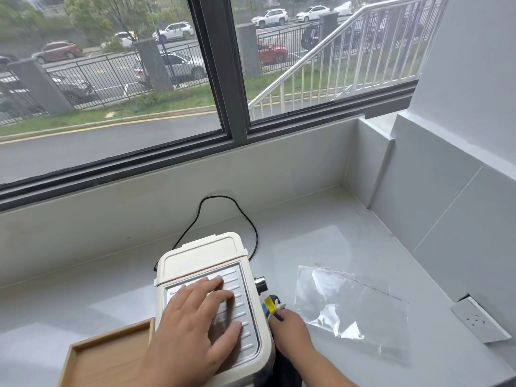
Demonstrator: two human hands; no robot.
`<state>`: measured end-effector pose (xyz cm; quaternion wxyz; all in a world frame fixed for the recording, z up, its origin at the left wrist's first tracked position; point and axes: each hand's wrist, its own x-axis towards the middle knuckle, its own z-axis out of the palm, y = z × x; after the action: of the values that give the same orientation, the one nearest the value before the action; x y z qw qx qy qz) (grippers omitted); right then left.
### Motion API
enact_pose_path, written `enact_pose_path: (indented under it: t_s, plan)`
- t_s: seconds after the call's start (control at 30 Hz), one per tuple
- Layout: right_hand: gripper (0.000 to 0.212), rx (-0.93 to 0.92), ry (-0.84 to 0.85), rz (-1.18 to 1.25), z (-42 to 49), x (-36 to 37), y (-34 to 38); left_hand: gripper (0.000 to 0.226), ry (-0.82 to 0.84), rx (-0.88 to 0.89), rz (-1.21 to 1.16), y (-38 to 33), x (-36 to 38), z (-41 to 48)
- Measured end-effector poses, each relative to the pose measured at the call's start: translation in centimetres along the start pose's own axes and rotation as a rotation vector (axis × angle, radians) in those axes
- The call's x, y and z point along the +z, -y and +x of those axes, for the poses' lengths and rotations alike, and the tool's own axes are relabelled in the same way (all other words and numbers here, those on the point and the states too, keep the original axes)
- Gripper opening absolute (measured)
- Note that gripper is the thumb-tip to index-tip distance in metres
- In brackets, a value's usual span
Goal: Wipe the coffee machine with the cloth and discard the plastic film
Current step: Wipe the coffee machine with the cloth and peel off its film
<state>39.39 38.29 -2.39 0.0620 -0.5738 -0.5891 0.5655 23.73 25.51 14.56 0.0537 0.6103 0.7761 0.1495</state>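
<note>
A cream coffee machine (201, 255) stands on the grey counter, seen from above. My left hand (195, 322) lies flat on its ribbed metal top plate, fingers spread, holding nothing. My right hand (290, 328) is against the machine's right side, closed on a dark cloth (282, 370) that hangs below it. A yellow tag (269, 304) and a chrome knob (261, 282) stick out just above that hand. The clear plastic film (351, 305) lies flat on the counter to the right of the machine, apart from both hands.
A wooden tray (83, 356) touches the machine's left side at the front. A black power cord (223, 201) loops behind the machine towards the window wall. A wall socket (479, 319) sits low on the right wall.
</note>
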Motion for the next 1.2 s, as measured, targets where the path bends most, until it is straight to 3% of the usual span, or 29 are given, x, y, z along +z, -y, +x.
enact_pose_path:
  t_s: [0.27,0.37,0.47,0.63,0.8,1.03,1.2]
  plan:
    - [0.023,-0.165,0.049,0.117,3.5,-0.6,1.2,0.048,-0.026,-0.007,-0.010,-0.1,0.3,0.0]
    - [0.025,-0.087,0.169,0.300,3.8,-0.5,0.3,0.047,-0.031,-0.002,-0.013,0.0,0.4,0.0]
    - [0.027,0.045,0.295,0.642,4.1,-0.3,-0.4,0.047,-0.030,0.007,-0.009,0.3,0.6,0.0]
    - [0.026,0.249,0.211,0.941,4.9,-0.9,-0.7,0.047,-0.033,0.014,0.001,0.5,0.8,-0.1]
    - [0.030,0.207,0.249,0.774,5.8,-1.9,1.6,0.048,-0.038,0.008,0.005,0.5,1.0,0.0]
    - [0.025,-0.095,0.255,0.322,5.0,-4.4,8.0,0.048,-0.041,0.006,-0.003,0.4,1.1,0.1]
    - [0.026,-0.182,0.219,0.439,2.1,-5.7,10.6,0.047,-0.044,0.009,0.002,0.4,1.1,0.1]
